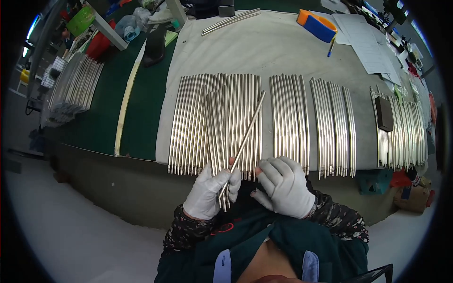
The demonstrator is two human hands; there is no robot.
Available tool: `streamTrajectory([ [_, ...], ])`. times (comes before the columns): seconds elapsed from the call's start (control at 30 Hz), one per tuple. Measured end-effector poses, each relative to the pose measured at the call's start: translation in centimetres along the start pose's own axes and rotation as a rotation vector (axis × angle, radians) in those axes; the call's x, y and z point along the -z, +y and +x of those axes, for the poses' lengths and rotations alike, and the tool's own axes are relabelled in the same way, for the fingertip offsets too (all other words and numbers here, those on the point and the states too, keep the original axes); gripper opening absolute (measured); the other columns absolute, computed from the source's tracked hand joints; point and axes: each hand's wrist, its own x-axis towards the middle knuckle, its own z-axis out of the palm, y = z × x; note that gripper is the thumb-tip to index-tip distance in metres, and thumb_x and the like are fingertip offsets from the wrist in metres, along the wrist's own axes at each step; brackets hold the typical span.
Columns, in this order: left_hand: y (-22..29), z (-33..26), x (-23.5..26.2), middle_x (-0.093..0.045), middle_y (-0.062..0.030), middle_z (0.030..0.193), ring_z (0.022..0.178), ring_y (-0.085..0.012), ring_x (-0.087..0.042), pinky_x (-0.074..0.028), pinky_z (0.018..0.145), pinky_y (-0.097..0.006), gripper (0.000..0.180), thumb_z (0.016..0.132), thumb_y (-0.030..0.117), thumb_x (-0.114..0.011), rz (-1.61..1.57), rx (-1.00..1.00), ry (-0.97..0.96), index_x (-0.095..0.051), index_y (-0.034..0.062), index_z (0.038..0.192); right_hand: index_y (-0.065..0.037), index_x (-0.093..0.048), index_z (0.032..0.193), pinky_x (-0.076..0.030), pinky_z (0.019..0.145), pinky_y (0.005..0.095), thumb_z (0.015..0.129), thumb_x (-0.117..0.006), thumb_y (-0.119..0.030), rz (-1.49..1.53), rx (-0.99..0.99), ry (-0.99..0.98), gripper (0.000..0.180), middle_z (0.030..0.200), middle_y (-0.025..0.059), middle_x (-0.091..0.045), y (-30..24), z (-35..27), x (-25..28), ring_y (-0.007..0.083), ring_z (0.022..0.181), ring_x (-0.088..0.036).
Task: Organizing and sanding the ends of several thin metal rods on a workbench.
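My left hand (207,192), in a white glove with bare fingertips, is closed around a bundle of thin silvery metal rods (216,127). One rod (249,129) in that grip slants away to the upper right, apart from the bundle. My right hand (285,186), gloved the same way, is at the table's near edge, by the lower ends of the rods lying there. Its thumb stands apart from the bent fingers, and nothing shows between them. Beneath the held bundle lies a wide row of rods (186,122), side by side. Another group of rods (289,122) lies just beyond my right hand.
Further right are more rods (332,127) and a group with a dark block (384,114) on top. Loose rods (231,21), an orange and blue tape-like ring (317,26), a pen (331,48) and papers (370,47) lie farther back. Stacked rods (78,82) are at left.
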Motion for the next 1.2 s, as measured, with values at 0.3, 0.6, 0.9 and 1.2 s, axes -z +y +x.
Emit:
streamTrajectory([
  [0.3, -0.1, 0.5, 1.1, -0.061, -0.0083, 0.089, 0.071, -0.0169, -0.062, -0.056, 0.055, -0.030, 0.021, 0.091, 0.010, -0.059, 0.017, -0.021, -0.026, -0.052, 0.0000, 0.108, -0.001, -0.063, 0.100, -0.047, 0.077, 0.0345, 0.075, -0.064, -0.021, -0.212, 0.100, 0.061, 0.032, 0.086, 0.0052, -0.054, 0.2, 1.4, -1.9, 0.0208, 0.085, -0.054],
  [0.6, 0.1, 0.3, -0.2, -0.061, -0.0093, 0.092, 0.069, -0.0155, -0.060, -0.058, 0.052, -0.031, 0.022, 0.087, 0.003, -0.059, 0.012, -0.030, 0.078, -0.053, -0.0022, 0.107, -0.007, -0.063, 0.087, -0.047, 0.069, 0.0331, 0.075, -0.064, -0.015, -0.216, 0.156, 0.111, 0.015, 0.077, 0.0007, -0.052, 0.5, 1.3, -1.9, 0.0173, 0.074, -0.053],
  [0.9, 0.1, 0.4, -0.3, -0.061, -0.0094, 0.090, 0.068, -0.0156, -0.060, -0.058, 0.052, -0.031, 0.020, 0.087, 0.003, -0.058, 0.046, -0.016, 0.092, -0.053, -0.0030, 0.106, -0.008, -0.061, 0.084, -0.046, 0.064, 0.0309, 0.076, -0.064, -0.016, -0.201, 0.144, 0.190, 0.011, 0.075, 0.0000, -0.051, 0.1, 1.0, -2.0, 0.0153, 0.067, -0.052],
  [1.2, 0.0, 0.4, -0.2, -0.060, -0.0093, 0.089, 0.068, -0.0155, -0.060, -0.057, 0.052, -0.030, 0.021, 0.087, 0.004, -0.058, 0.053, -0.053, 0.087, -0.053, -0.0027, 0.106, -0.007, -0.061, 0.093, -0.042, 0.056, 0.0288, 0.076, -0.058, -0.019, -0.187, 0.096, 0.045, 0.021, 0.077, 0.0007, -0.051, -0.1, 1.1, -1.7, 0.0146, 0.069, -0.052],
])
